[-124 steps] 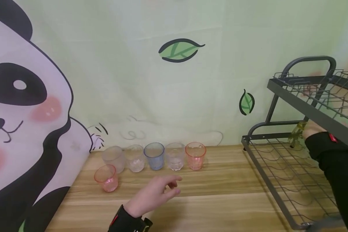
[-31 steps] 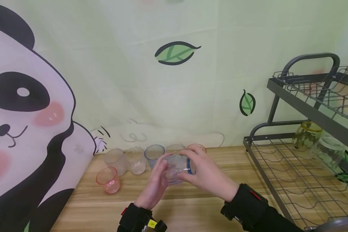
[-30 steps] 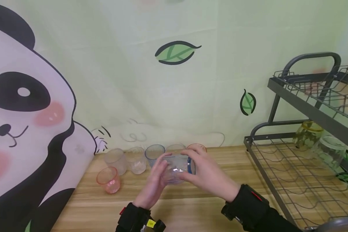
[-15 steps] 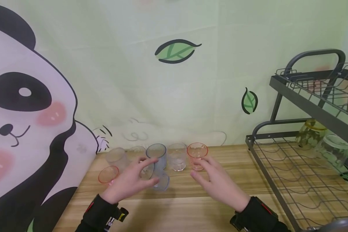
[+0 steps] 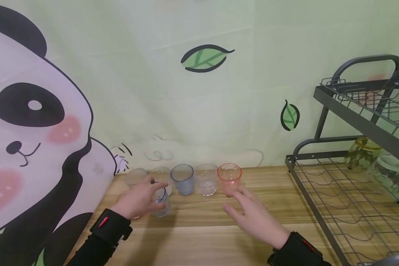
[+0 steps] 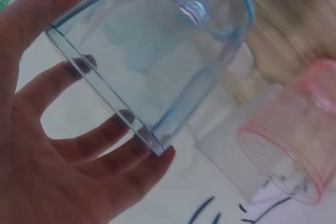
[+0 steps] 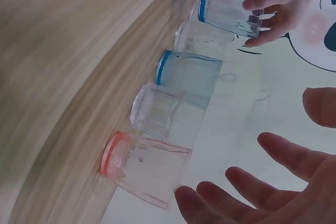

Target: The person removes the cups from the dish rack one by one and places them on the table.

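My left hand (image 5: pixel 137 199) grips a blue-tinted glass (image 6: pixel 147 51) near its rim, with the thumb on one side and the fingers on the other. That glass is upright at the front left of a row of glasses; I cannot tell whether its base touches the table. Behind it stand a frosted glass (image 5: pixel 135 176), a clear glass (image 5: pixel 162 173), a blue glass (image 5: pixel 183 181) and another clear glass (image 5: pixel 207 181). A pink glass at the left is mostly hidden by my left hand. My right hand (image 5: pixel 254 218), fingers apart, is near the pink glass (image 7: pixel 147 169) at the right end.
A dark two-tier wire rack (image 5: pixel 359 122) stands at the right. On its lower tier are an upside-down yellow glass (image 5: pixel 360 153) and an upside-down clear glass (image 5: pixel 387 171). A printed panda cloth (image 5: pixel 219 122) hangs behind the wooden table (image 5: pixel 199 240).
My right hand came from the rack, leaving the yellow glass there. Both hands held the blue-tinted glass sideways; the right let go, and the left turned it upright and moved it left.
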`<state>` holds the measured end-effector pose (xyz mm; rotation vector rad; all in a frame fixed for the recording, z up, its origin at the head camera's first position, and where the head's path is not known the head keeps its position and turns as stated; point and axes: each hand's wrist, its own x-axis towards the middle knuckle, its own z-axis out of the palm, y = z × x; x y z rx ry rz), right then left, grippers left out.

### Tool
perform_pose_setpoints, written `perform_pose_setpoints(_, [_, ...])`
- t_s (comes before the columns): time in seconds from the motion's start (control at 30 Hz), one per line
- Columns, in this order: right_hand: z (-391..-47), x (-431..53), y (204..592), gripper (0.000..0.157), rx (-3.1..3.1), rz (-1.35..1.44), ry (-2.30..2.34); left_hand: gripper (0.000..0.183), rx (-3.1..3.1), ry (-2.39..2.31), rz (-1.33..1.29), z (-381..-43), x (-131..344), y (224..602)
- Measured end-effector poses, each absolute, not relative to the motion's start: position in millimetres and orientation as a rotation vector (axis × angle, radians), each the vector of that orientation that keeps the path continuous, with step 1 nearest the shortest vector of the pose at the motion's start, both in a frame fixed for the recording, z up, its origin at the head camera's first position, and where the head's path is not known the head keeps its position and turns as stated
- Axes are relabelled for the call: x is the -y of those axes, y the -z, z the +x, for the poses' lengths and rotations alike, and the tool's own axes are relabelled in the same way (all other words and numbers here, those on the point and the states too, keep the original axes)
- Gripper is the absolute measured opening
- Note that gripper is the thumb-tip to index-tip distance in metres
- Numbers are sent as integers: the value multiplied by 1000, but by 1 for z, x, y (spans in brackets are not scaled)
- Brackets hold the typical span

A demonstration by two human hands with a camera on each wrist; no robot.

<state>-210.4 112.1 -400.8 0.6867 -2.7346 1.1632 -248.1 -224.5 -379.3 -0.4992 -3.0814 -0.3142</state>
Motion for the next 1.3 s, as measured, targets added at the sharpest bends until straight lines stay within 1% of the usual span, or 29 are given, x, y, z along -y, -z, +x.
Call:
perform_pose_setpoints(0.23, [-207, -112, 400, 31, 2770, 634, -1274, 63, 3129, 241, -466, -254, 233, 385])
perform_pose_setpoints(0.47, [-207, -111, 400, 33, 2792, 641, -1311, 59, 3138, 168, -459, -258, 238, 393])
perform_pose_setpoints(0.63, [-206, -110, 401, 33, 2769, 691, -1338, 61, 3138, 195, -460, -261, 242, 398])
perform_pose_setpoints(1.1, [-203, -107, 409, 31, 2765, 715, -1363, 69, 3161, 122, -417, -262, 238, 400])
perform_pose_setpoints(1.2, [-204, -107, 410, 31, 2771, 717, -1349, 75, 3150, 85, -418, -259, 237, 398])
perform_pose_setpoints(1.3, [-204, -108, 410, 32, 2763, 742, -1336, 91, 3164, 33, -349, -252, 232, 390])
